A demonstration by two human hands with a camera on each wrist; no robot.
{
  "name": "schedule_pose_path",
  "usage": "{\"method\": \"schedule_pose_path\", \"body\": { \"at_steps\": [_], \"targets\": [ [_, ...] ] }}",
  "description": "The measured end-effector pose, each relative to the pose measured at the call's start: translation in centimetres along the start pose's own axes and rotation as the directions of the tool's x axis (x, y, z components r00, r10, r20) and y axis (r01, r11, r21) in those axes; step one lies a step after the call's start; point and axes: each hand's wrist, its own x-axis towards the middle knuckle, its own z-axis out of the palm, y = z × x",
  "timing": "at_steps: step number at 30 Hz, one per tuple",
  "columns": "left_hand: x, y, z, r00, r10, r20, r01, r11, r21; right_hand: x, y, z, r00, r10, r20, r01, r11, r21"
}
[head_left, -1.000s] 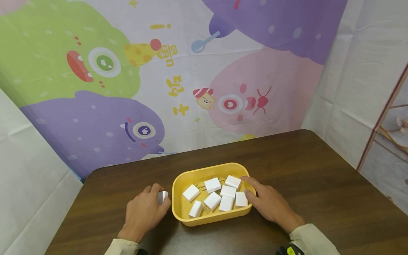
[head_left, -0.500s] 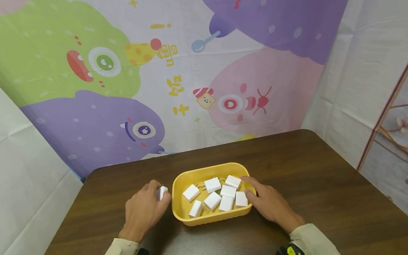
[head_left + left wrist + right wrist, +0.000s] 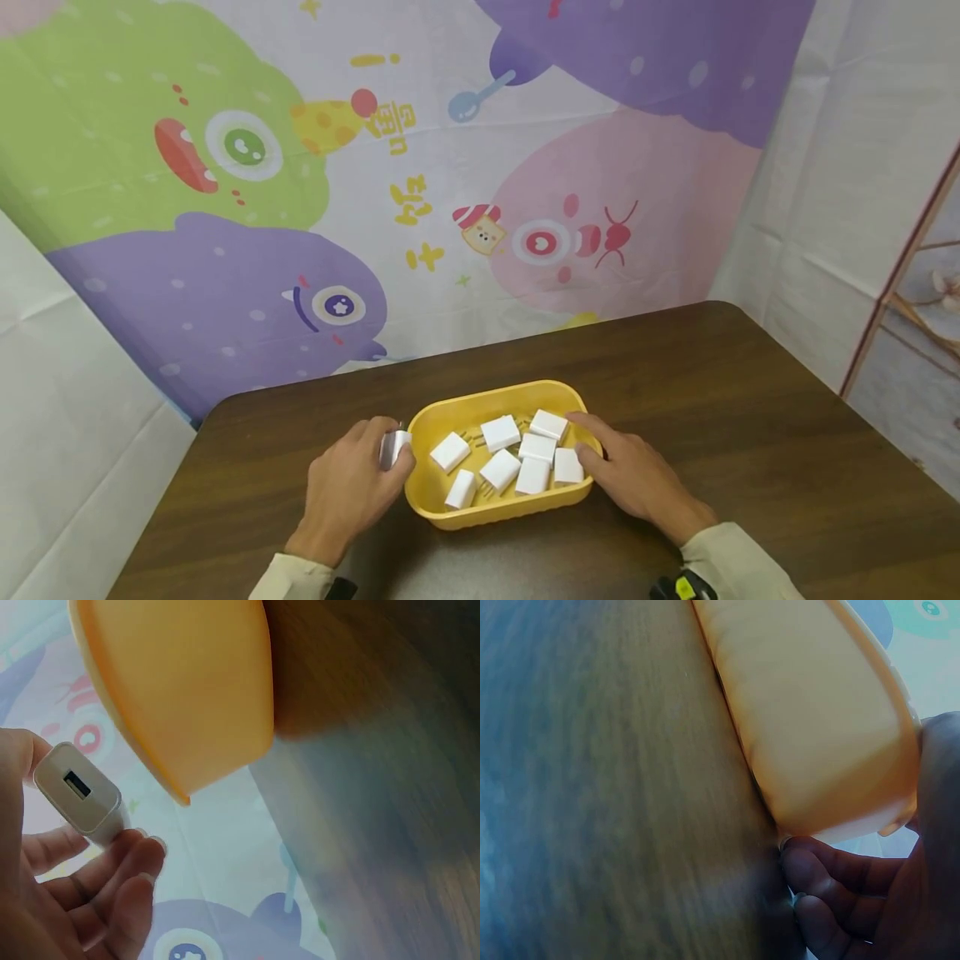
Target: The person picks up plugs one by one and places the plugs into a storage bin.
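Observation:
My left hand [image 3: 351,483] holds a white USB wall charger [image 3: 402,447] between thumb and fingers, beside the left rim of a yellow plastic basket [image 3: 491,512]. In the left wrist view, the held charger [image 3: 79,791] turns its USB port to the camera, with fingers curled beneath it. Several more white chargers [image 3: 500,472] lie loose inside the basket, some showing metal prongs. At the basket's right end my right hand [image 3: 637,475] grips the wall, thumb over the rim. The right wrist view has its other fingers [image 3: 832,881] low against the outside.
The basket stands on a dark wood-grain table [image 3: 660,367] with rounded far corners. Behind the table hangs a cloth backdrop [image 3: 450,317] printed with cartoon monsters. Pale cloth [image 3: 60,433] hangs at the left side, and another panel [image 3: 817,208] at the right.
My left hand has moved right and slightly up with the charger, closer to the basket's left rim. The right hand and the basket stay where they were.

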Motion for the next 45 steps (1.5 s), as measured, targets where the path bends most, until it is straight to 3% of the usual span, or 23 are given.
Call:
{"method": "schedule_pose_path", "body": {
  "at_steps": [5,26,33,45],
  "targets": [
    [0.0,0.2,0.3,0.997,0.075,-0.034,-0.076,0.997,-0.029,0.1,0.1,0.0,1.0,-0.009,-0.004,0.009,1.0,0.004],
    [1.1,1.9,1.0,0.993,0.12,-0.023,-0.121,0.99,-0.075,0.1,0.1,0.0,1.0,0.0,0.0,0.0,1.0,0.002],
    [1.6,2.7,1.3,0.993,0.111,0.036,-0.109,0.992,-0.07,0.1,0.1,0.0,1.0,-0.006,0.002,0.006,1.0,-0.002],
    [2.2,3.2,1.9,0.978,0.161,0.13,-0.158,0.987,-0.036,0.1,0.2,0.0,1.0,-0.013,-0.004,0.013,1.0,-0.005]
  ]
}}
